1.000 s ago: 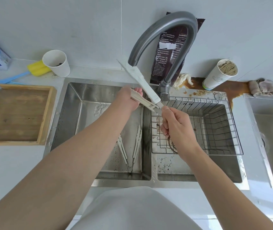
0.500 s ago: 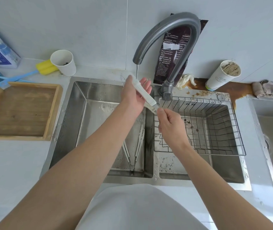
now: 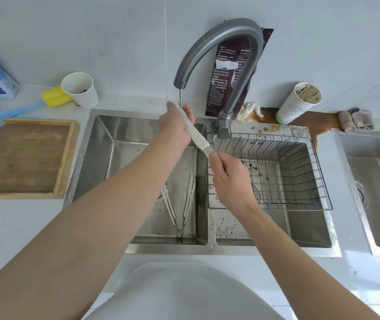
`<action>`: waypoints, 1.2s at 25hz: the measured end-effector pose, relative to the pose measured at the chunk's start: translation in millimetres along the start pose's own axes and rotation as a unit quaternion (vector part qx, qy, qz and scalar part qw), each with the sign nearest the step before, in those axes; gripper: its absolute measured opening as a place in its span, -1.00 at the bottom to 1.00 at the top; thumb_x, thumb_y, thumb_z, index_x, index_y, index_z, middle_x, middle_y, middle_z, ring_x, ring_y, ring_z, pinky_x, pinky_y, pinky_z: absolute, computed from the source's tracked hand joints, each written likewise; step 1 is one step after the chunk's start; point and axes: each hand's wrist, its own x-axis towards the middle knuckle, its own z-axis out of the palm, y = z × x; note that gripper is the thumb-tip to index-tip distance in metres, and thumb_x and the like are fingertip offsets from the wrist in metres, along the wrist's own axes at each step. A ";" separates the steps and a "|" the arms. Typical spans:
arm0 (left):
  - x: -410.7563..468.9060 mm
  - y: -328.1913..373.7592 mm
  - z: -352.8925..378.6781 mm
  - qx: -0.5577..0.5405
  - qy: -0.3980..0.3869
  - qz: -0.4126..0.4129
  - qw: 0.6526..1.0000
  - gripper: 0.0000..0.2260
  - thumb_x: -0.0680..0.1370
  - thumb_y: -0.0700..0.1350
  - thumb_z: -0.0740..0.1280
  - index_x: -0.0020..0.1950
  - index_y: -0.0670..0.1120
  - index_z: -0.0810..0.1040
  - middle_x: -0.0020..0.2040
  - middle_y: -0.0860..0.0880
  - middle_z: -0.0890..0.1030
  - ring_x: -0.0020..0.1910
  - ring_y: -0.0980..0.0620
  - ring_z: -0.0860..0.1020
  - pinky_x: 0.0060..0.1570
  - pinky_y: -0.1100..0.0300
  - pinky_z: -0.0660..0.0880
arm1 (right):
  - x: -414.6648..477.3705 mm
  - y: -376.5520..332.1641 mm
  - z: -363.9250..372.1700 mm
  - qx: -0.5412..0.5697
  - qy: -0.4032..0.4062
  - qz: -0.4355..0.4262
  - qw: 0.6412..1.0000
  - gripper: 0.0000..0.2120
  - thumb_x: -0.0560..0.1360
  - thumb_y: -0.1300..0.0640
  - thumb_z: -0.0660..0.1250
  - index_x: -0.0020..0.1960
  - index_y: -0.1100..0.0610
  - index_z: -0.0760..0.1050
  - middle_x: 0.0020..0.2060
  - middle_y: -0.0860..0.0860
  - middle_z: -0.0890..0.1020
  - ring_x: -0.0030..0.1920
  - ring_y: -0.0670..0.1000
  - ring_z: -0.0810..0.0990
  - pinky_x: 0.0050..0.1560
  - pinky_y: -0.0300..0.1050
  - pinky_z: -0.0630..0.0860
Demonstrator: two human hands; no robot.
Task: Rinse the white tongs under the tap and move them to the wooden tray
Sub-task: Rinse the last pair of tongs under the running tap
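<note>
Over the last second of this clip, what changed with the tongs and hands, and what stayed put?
The left hand slid up the white tongs and closed around their far end, bringing it under the tap, where a thin stream now runs. The right hand kept pinching the near end. A second pair of tongs in the left basin, the wooden tray and the wire basket stayed put.

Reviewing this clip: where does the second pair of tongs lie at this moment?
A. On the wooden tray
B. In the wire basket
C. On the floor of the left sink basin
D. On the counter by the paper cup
C: the second pair of tongs lies spread open on the floor of the left sink basin, below the held tongs.
</note>
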 end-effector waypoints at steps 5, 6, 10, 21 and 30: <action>0.9 -21.1 0.9 0.105 -0.045 -0.033 0.993 -0.63 0.69 0.01 0.08 -0.28 -0.09 0.31 -0.59 0.04 0.35 -0.73 0.16 0.25 -0.71 0.37 0.18 | 14.6 -13.2 5.4 -0.022 0.014 -0.015 1.000 -0.53 0.67 -0.03 0.13 -0.39 0.07 0.21 -0.63 -0.15 0.27 -0.58 -0.13 0.23 -0.57 -0.32 0.16; 2.9 -16.8 0.6 0.117 -0.053 -0.045 0.991 -0.62 0.69 0.02 0.06 -0.28 -0.09 0.32 -0.61 0.05 0.36 -0.74 0.17 0.25 -0.71 0.38 0.17 | 10.1 -12.3 5.8 -0.022 0.004 -0.022 0.999 -0.53 0.67 -0.04 0.12 -0.39 0.07 0.21 -0.63 -0.15 0.28 -0.58 -0.13 0.23 -0.57 -0.33 0.17; 10.0 0.4 -1.9 0.062 -0.031 -0.046 0.997 -0.73 0.68 0.02 0.12 -0.04 -0.16 0.40 -0.34 0.02 0.45 -0.58 0.16 0.34 -0.62 0.39 0.22 | -8.3 -0.2 2.9 -0.017 -0.025 -0.038 0.999 -0.55 0.67 -0.07 0.10 -0.36 0.08 0.25 -0.60 -0.15 0.28 -0.56 -0.12 0.22 -0.56 -0.32 0.13; -2.6 -14.4 1.3 0.074 -0.053 -0.059 0.994 -0.65 0.67 0.00 0.13 -0.25 -0.14 0.37 -0.45 0.02 0.39 -0.73 0.17 0.29 -0.73 0.38 0.19 | 5.2 -7.1 2.0 -0.015 -0.003 -0.036 0.999 -0.53 0.67 -0.06 0.10 -0.38 0.06 0.22 -0.63 -0.16 0.29 -0.57 -0.13 0.22 -0.56 -0.30 0.15; 11.7 2.4 -2.4 0.066 -0.017 -0.038 0.997 -0.70 0.66 0.04 0.18 -0.12 -0.17 0.40 -0.36 0.00 0.43 -0.66 0.15 0.35 -0.68 0.38 0.25 | -12.0 -8.4 -4.5 -0.082 -0.020 -0.106 0.991 -0.57 0.67 -0.04 0.10 -0.36 0.02 0.24 -0.58 -0.12 0.27 -0.55 -0.08 0.21 -0.51 -0.24 0.15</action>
